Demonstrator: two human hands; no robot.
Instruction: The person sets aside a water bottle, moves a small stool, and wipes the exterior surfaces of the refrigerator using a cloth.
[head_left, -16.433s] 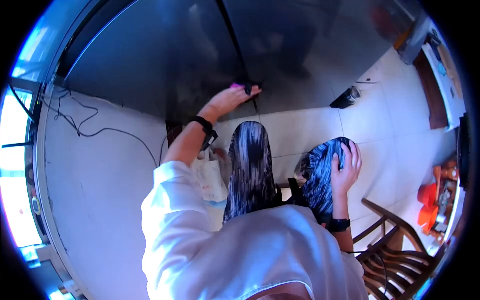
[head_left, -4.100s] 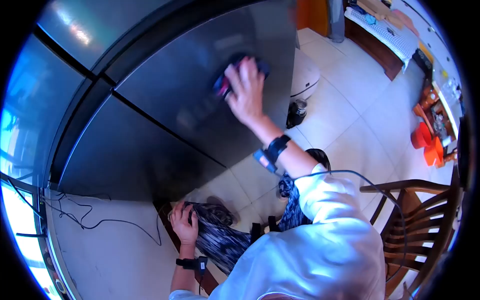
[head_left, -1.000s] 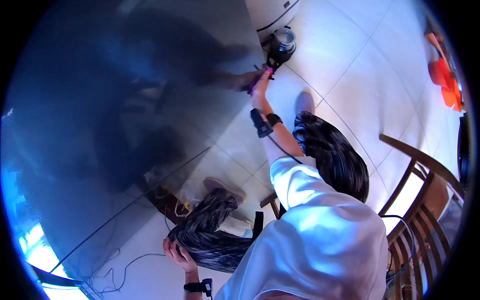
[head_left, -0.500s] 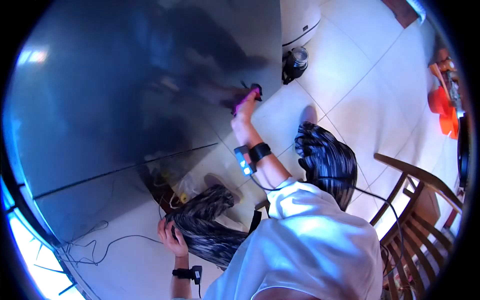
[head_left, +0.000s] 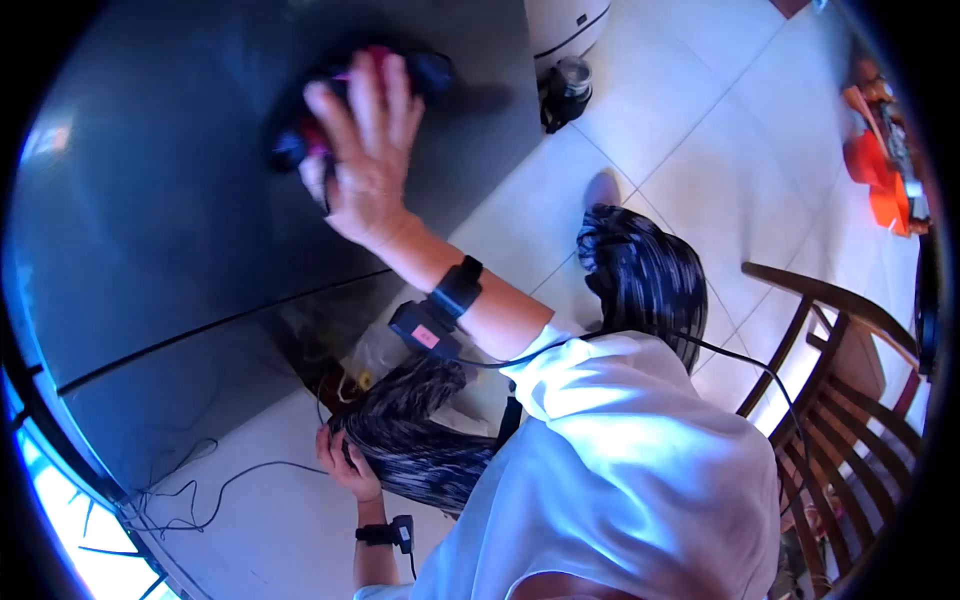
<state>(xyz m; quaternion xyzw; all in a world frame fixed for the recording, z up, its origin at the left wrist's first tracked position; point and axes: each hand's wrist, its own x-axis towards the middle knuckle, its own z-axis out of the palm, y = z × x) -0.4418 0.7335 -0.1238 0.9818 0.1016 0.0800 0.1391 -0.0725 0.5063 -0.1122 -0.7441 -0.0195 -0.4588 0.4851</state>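
Note:
My right hand (head_left: 372,170) is raised at the upper middle, its fingers spread over a dark and pink cloth (head_left: 425,78). The palm presses the cloth against a large, dark, glossy panel (head_left: 190,220) that has a long seam low down. Part of the cloth is hidden beneath the fingers, and the hand is slightly blurred. Lower left, my left hand (head_left: 347,465) rests on the bent knee of my patterned trousers (head_left: 430,455), fingers a little apart and holding nothing. Each wrist wears a black strap with a small box and a cable.
A wooden slatted chair (head_left: 845,400) stands at the right. Thin cables (head_left: 190,510) trail over the floor at lower left. A white rounded appliance (head_left: 565,25) and a small clear-topped container (head_left: 572,85) are beyond the panel's edge. Orange items (head_left: 880,185) lie at far right.
My right hand has moved up and left with the cloth, from near the panel's right edge onto its face, fingers now spread. My left hand stays on the knee.

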